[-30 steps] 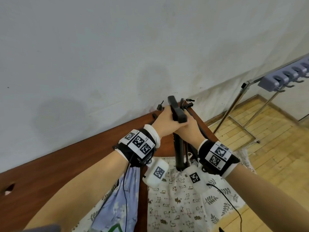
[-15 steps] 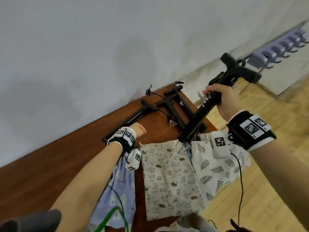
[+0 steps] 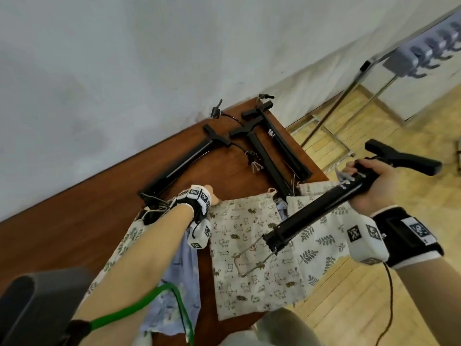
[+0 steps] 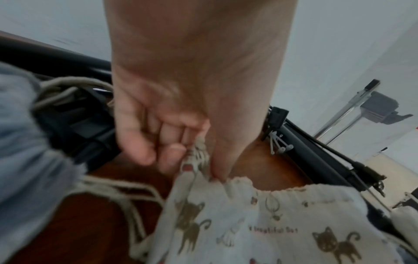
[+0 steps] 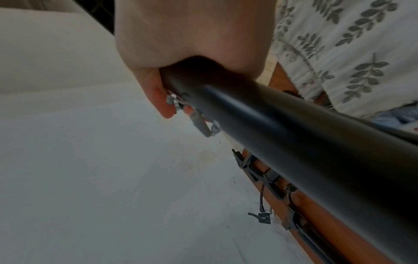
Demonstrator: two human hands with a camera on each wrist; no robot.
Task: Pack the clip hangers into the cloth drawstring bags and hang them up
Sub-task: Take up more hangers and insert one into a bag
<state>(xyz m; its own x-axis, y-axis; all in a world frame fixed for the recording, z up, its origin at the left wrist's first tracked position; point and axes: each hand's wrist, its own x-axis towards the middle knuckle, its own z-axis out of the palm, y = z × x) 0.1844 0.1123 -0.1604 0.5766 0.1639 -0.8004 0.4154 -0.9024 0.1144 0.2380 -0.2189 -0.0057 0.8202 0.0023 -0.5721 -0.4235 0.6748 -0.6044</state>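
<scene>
Cloth drawstring bags are spread over the near edge of a brown wooden table, in the lower middle of the head view. At the left, a leaf-print bag is seen under the left forearm, its mouth gathered round the foot of a black T-handled tool that lies diagonally toward the wall. Beside it a pale blue bag is laid, partly covered by the arm and crossed by a green cord. The left hand is held at the top corner of the cat-print bag; in the left wrist view the bag's gathered rim is pinched between thumb and curled fingers. Loose drawstring loops are seen on the wood to the left of that rim.

Toward the upper middle, two more black T-handled tools are laid side by side along the table's far end, with thin hoses and small white fittings next to them. These long black items are what is being handled as the hangers; no clips can be made out on them.

At the right, a second leaf-print bag hangs partly over the table edge. Above it a fourth black tool is held in the air, tilted, its lower end over the cat-print bag and its T-handle toward the right edge of the frame. The right hand is clenched round its tube just below the handle. In the upper right corner a metal rack with grey hooks is seen, blurred.
</scene>
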